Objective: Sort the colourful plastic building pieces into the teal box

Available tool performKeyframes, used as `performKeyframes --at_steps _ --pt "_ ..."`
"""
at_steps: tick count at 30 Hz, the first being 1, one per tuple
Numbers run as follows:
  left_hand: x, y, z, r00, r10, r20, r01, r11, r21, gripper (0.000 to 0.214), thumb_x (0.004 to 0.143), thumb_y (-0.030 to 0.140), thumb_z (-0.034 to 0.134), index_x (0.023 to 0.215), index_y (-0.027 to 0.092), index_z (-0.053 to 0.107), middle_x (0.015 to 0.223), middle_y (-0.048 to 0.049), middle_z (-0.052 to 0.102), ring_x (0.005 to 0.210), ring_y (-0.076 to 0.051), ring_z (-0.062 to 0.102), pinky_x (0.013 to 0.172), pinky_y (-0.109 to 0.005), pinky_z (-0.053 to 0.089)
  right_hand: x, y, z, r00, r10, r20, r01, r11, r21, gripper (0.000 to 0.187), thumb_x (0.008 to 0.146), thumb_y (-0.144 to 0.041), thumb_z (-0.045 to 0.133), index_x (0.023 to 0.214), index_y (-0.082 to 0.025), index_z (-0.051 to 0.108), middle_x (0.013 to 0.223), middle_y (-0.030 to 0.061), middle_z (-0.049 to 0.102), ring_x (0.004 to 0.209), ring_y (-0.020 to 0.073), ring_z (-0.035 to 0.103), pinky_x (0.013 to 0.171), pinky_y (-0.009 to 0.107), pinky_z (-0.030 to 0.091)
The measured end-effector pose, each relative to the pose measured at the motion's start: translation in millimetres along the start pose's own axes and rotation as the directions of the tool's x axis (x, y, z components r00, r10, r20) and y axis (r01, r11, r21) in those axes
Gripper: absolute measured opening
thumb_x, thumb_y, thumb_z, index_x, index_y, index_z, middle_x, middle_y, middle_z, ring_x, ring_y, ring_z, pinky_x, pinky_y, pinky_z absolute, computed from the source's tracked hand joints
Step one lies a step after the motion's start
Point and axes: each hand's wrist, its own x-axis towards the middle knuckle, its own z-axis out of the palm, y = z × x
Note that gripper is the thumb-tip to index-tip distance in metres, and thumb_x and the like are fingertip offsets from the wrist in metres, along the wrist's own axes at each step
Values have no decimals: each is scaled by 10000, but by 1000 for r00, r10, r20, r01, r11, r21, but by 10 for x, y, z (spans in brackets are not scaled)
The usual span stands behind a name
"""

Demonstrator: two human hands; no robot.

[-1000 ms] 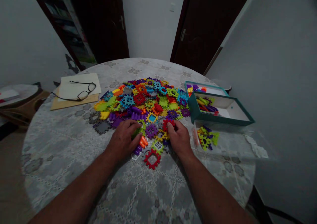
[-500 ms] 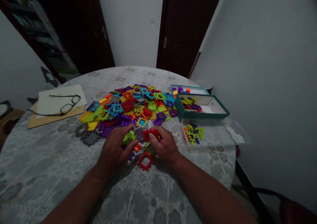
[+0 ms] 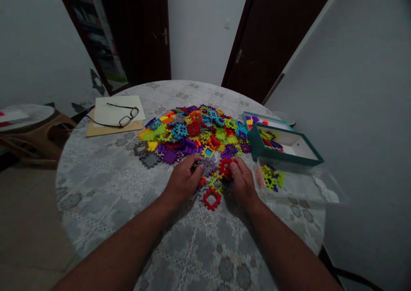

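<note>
Nearest on the cloth-covered desk [image 3: 96, 188], lying flat just short of both hands: a red toothed frame [image 3: 218, 200] with an open centre. Close behind, overlapping or merely touching (hard to tell which): a lime piece [image 3: 216, 183] with a pale lattice window.

Beyond, in the right hand [image 3: 243, 177]: a red toothed piece [image 3: 225, 167], pinched narrowly with thumb on top and fingers mostly hidden. Held by the right edge only, apparently to leave the toothed left side free and in sight. Opposite, at thumb and fingertips of the left hand [image 3: 185, 177]: a grey toothed piece [image 3: 208, 166], just beside the red one. Cannot tell there whether gripped or only touched.

To the right, a clear box [image 3: 295, 194] of lime and purple pieces, then a teal box [image 3: 285, 154] of mixed ones, probably set aside to separate loose parts from the heap. Past the hands, a many-coloured pile [image 3: 194, 129], seemingly centred for equal reach from either side. Farther left, black glasses [image 3: 125, 120] on paper sheets [image 3: 117, 102], presumably laid clear of the pieces. Farthest, dark doors [image 3: 269, 29].
</note>
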Motion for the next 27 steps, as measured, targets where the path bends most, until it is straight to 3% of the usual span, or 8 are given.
performKeyframes --at_steps 5,9,11,14,18,21,23,27 --pt "-50 52 50 962 -152 227 206 949 -239 368 1010 377 571 1291 198 728 1184 -89 778 754 -201 767 720 -347 617 -22 -143 80 975 -129 180 187 915 -358 280 1113 -416 435 901 -256 523 795 17 608 715 201 553 668 318 366" --pt "-67 18 117 932 -178 316 300 868 -397 461 950 322 676 1399 214 687 1224 -97 774 886 -221 790 803 -351 639 7 -179 113 967 -142 210 240 780 -577 287 1118 -419 440 919 -245 550 847 47 625 731 210 562 655 317 348" --pt "-66 13 144 932 -172 318 307 842 -444 512 909 290 738 1415 227 686 1233 -97 774 964 -233 783 833 -353 645 23 -169 76 959 -148 240 261 786 -560 310 1128 -427 431 919 -242 569 837 43 635 739 209 578 663 312 369" --pt "-40 21 160 926 -226 303 356 790 -499 532 901 258 752 1429 241 682 1139 -80 788 881 -210 779 783 -339 651 76 -127 -48 957 -211 200 279 856 -435 335 1146 -371 362 992 -232 625 920 65 694 848 221 649 762 327 460" --pt "50 24 103 905 -372 207 408 619 -671 490 875 198 764 1358 233 696 984 -64 791 773 -193 775 731 -320 655 186 -39 -255 964 -239 114 264 835 -483 214 1083 -338 502 1108 -213 674 1083 118 740 1046 276 687 945 401 511" --pt "111 20 30 854 -475 212 436 431 -790 444 842 94 717 1274 194 696 1048 -92 792 842 -202 796 787 -338 677 197 0 -310 945 -178 275 309 766 -564 236 1034 -380 633 1184 -206 685 1140 133 745 1106 308 672 991 435 513" --pt "127 20 0 818 -526 234 461 354 -814 401 844 67 694 1229 178 700 1082 -101 778 865 -201 792 783 -349 688 165 6 -275 914 -134 382 351 733 -582 300 1015 -404 686 1242 -208 681 1190 139 736 1153 318 650 1014 447 511" --pt "124 14 17 833 -533 151 387 364 -848 253 897 108 702 1139 174 734 1109 -90 734 916 -196 751 730 -334 694 120 42 -156 897 -91 431 368 695 -618 252 1026 -348 681 1246 -226 696 1247 135 719 1196 312 624 1061 467 499"
